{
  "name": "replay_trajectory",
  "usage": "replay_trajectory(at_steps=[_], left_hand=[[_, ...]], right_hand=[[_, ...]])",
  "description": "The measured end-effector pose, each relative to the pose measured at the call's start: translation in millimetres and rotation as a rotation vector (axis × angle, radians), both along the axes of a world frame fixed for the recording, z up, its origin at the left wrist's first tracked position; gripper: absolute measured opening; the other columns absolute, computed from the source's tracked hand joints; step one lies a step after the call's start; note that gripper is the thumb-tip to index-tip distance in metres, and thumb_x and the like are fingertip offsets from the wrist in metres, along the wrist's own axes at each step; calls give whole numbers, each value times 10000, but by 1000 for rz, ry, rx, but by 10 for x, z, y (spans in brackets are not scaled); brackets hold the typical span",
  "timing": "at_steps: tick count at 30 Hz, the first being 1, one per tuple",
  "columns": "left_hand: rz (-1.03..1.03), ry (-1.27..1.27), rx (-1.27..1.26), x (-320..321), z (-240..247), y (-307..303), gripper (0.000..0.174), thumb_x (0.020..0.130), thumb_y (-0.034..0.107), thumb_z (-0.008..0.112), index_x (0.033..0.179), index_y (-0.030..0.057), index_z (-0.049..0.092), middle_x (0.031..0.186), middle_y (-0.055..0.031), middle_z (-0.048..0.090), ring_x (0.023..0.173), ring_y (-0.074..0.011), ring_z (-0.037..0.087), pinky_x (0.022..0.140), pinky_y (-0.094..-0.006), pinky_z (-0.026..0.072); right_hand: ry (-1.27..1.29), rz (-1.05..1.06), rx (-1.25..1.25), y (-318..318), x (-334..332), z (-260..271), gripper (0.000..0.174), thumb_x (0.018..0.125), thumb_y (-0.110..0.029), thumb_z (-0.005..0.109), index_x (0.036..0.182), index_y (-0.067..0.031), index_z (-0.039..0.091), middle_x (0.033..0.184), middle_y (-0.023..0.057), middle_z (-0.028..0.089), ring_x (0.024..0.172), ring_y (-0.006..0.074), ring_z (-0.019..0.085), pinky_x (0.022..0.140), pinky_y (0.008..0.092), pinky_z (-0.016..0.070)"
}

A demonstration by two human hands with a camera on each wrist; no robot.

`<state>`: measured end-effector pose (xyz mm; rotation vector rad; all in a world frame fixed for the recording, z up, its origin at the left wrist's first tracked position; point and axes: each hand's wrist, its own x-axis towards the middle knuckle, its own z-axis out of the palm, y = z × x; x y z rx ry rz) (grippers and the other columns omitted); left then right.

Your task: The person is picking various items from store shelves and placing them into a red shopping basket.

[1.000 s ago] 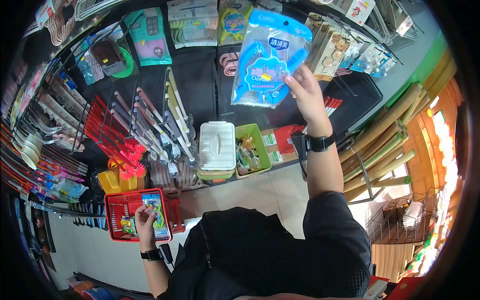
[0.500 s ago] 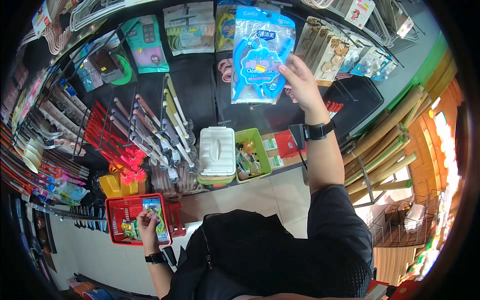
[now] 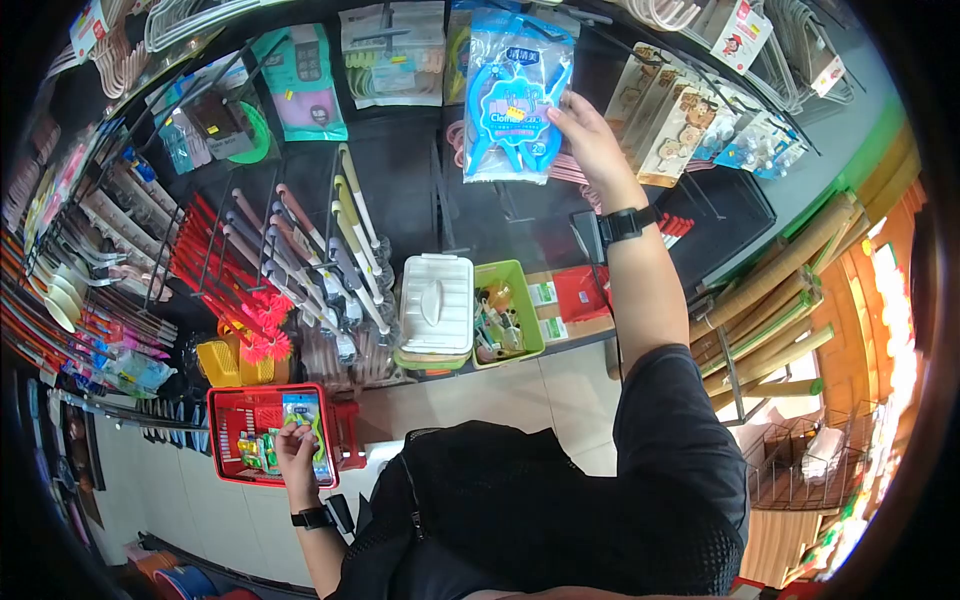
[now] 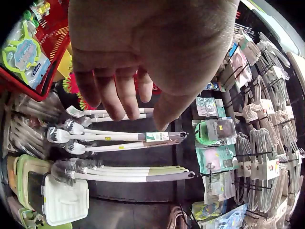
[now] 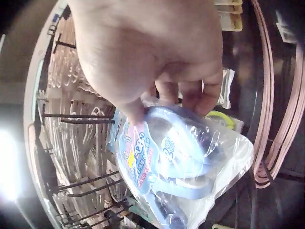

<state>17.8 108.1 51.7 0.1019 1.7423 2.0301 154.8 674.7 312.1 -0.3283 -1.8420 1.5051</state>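
My right hand pinches the right edge of a clear pack of blue clothes clips, thumb on the front, raised before the hanging display. In the right wrist view, the thumb presses the printed label and the other fingers lie behind the pack. Low on the left, my left hand hangs over a red shopping basket with its fingers loosely bent and nothing in them. Inside the basket, a pack of green clips lies beside small green and yellow packets.
Hooks carry a teal pack, a pack of pastel clips and carded goods. Long-handled brushes jut out below. A white lidded box and green bin stand underneath; rolled mats stand at right.
The right hand has carried the blue clip pack slightly left and farther toward the display, turning it more upright. My left hand has stayed over the basket.
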Motion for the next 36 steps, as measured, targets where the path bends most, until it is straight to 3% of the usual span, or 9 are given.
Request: replay_trajectory(at_steps=[11,16,23,25,26,28,33,36], left_hand=[[91,-4,3,128,-68,-116,325,854,12,601,1144,58,463,1021,-36,574,826,-101,559,704,-231,480],[133,-14,11,168,-135,-157,318,855,18,604,1138,60,465,1020,-31,579,823,-97,557,689,-226,475],[149,-23,-12,236,-161,-215,316,859,33,612,1137,65,467,1012,-29,589,833,-92,561,693,-214,468],[160,-33,-6,259,-154,-212,316,859,34,612,1138,65,467,1011,-30,590,828,-88,561,695,-213,467],[170,-40,-14,272,-152,-215,317,860,32,609,1141,64,467,1012,-31,591,822,-86,564,683,-209,468],[183,-49,-24,292,-151,-228,317,861,31,606,1144,64,467,1013,-31,592,816,-84,566,671,-205,468],[176,-92,-54,324,-125,-247,305,873,35,582,1153,61,464,1024,-32,592,799,-80,571,625,-187,463],[184,-101,-56,313,-186,-277,279,874,32,571,1130,71,466,994,-25,587,799,-76,562,621,-186,457]], right_hand=[[47,-110,68,410,-451,-106,431,926,-153,561,1292,17,407,1056,119,618,960,149,575,827,286,454],[-78,-241,130,699,-648,-160,453,922,-179,566,1304,3,404,994,121,613,892,160,570,775,283,452],[-66,-288,137,886,-865,-174,502,899,-216,598,1308,3,405,1028,145,609,919,188,576,779,294,459],[-165,-321,212,953,-906,-171,554,905,-270,591,1333,14,382,1156,176,580,1016,204,568,816,300,465],[-166,-319,211,991,-943,-189,554,905,-270,591,1333,14,382,1156,176,580,1016,204,568,816,300,465],[-98,-415,253,1046,-1009,-223,499,871,-251,629,1235,48,462,1008,187,630,912,216,609,790,304,475],[-171,-495,288,1275,-1106,-313,570,834,-333,664,1211,52,482,1049,221,633,930,245,632,793,320,489],[-214,-531,283,1024,-1040,-239,602,828,-349,671,1236,43,465,1081,230,622,982,253,616,835,319,478]])
